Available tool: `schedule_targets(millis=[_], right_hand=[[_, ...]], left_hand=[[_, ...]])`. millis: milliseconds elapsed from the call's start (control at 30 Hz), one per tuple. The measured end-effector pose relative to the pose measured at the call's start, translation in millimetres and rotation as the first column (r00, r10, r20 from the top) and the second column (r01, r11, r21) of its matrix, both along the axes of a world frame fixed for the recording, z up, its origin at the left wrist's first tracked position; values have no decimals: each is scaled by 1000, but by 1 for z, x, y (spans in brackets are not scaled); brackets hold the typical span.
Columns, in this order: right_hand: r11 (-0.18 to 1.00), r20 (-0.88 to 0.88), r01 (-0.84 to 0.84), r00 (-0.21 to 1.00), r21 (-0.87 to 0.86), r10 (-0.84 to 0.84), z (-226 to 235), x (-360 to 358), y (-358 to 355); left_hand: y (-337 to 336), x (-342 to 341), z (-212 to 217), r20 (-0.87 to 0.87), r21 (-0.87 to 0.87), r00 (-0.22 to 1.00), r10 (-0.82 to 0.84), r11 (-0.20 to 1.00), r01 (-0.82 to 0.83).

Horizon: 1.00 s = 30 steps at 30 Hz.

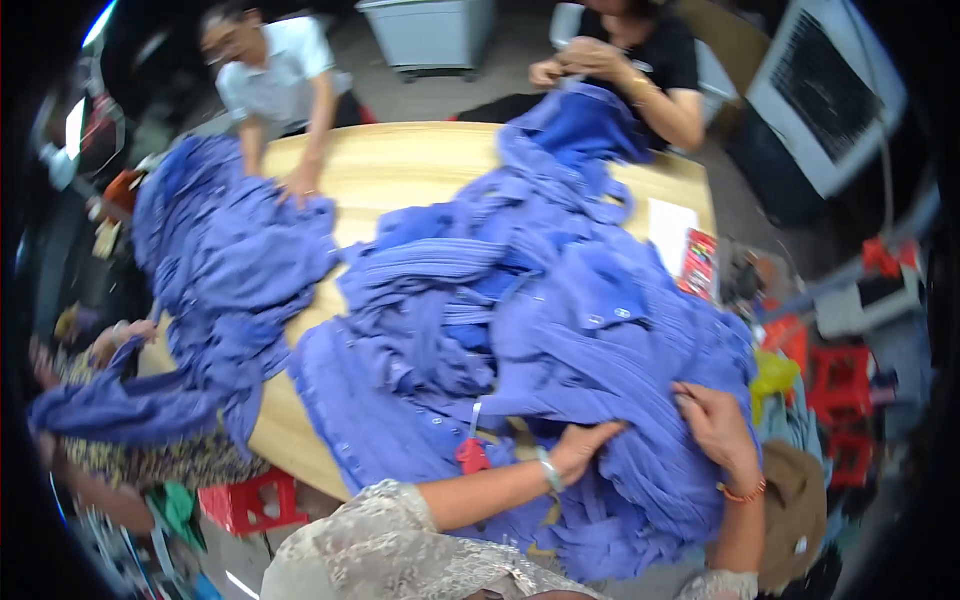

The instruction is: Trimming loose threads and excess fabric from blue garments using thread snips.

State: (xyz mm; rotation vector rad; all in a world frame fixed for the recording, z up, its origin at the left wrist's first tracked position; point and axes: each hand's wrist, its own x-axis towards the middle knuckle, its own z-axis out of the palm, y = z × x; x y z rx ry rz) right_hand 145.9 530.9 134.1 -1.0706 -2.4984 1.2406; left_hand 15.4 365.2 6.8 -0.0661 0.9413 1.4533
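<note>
A big heap of blue knit garments (560, 330) covers the near half of the wooden table (400, 165). The left hand (583, 447) presses flat, fingers loose, into the heap's near edge. The right hand (715, 422) clutches a fold just beside it. A red tool (472, 455) lies at the heap's near edge.

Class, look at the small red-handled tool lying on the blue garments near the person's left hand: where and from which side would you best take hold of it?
Probably by the red handle, from the near table edge: it lies exposed on the blue garments, pale tip pointing away, beside the left hand.
</note>
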Motion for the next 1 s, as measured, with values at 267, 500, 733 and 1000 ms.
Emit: schedule_targets(millis=[267, 500, 733, 1000], right_hand=[[935, -88, 190, 981, 299, -171, -65, -46, 110], [998, 185, -51, 981, -25, 54, -98, -40, 133], [985, 23, -18, 1000, -174, 22, -60, -19, 75], [976, -306, 30, 947, -216, -97, 13, 28, -5]], left_hand=[[-7, -11, -5, -91, 85, 995, 44, 996, -36], [-7, -21, 2, 69, 180, 996, -49, 983, 36], [-2, -7, 32, 98, 130, 995, -24, 991, 11], [-46, 18, 55, -397, 426, 802, -447, 684, 592]])
